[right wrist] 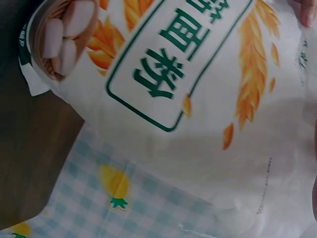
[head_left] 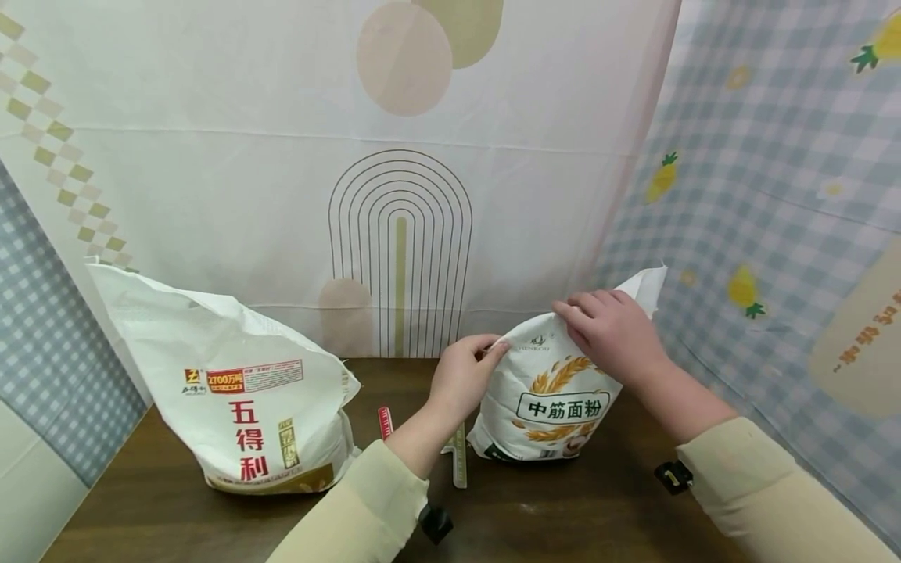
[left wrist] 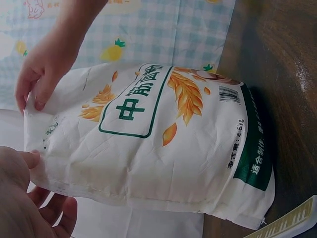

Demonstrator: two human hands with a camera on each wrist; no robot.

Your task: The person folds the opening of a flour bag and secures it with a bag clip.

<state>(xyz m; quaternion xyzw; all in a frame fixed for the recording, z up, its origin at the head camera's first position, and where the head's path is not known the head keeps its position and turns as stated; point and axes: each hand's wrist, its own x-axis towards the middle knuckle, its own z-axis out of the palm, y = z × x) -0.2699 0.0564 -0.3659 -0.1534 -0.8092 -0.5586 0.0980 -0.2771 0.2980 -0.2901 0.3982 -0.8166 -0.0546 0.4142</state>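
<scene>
A white flour bag (head_left: 503, 407) with green lettering and orange wheat ears stands upright on the table at right of centre in the head view. My left hand (head_left: 461, 379) pinches the left end of its top edge between thumb and fingers. Further right along that edge, my right hand (head_left: 612, 336) grips the bag, thumb on the printed front. Both hands also show at the bag's top (left wrist: 188, 163) in the left wrist view. In the right wrist view the bag's printed front (right wrist: 203, 148) fills most of the frame, with only bits of fingers at the right edge.
A larger white flour bag (head_left: 190, 328) with red lettering stands at the left of the brown table (head_left: 542, 516). Between the bags lie a red-and-white flat piece (head_left: 385, 422) and a yellow-green, white-edged one (head_left: 460, 469). Patterned cloth (head_left: 281, 227) hangs behind and at the sides.
</scene>
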